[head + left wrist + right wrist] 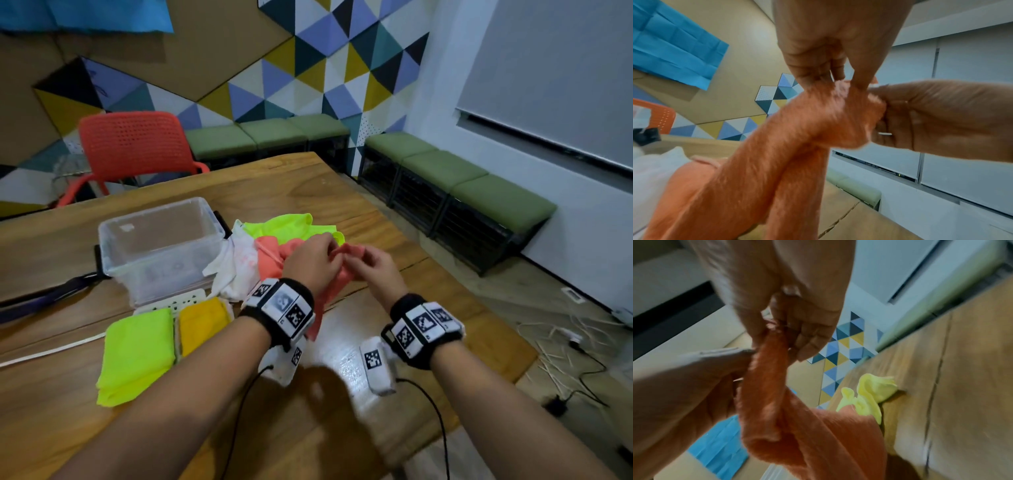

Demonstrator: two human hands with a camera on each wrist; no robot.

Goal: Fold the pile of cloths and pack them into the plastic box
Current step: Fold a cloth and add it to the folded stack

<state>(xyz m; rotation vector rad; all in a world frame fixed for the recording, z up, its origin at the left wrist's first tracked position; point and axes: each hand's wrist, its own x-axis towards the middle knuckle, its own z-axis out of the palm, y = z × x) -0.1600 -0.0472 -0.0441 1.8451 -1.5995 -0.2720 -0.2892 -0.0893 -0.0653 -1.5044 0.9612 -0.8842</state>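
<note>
Pinching the coral cloth (pixel 274 262) with both hands, I hold its bunched top edge above the table (pixel 359 212), my left hand (pixel 313 262) and right hand (pixel 375 267) almost touching. My wrist views show what the head view hides: left fingertips (pixel 860 81) and right fingertips (pixel 764 331) nip the fuzzy edge, and the cloth hangs twisted below. From above, its tail trails onto the unfolded pile (pixel 287 224) mid-table, beside the plastic box (pixel 161 246), which looks empty. Nearer the front edge lie a folded lime cloth (pixel 137 353) and a folded yellow cloth (pixel 202 322).
</note>
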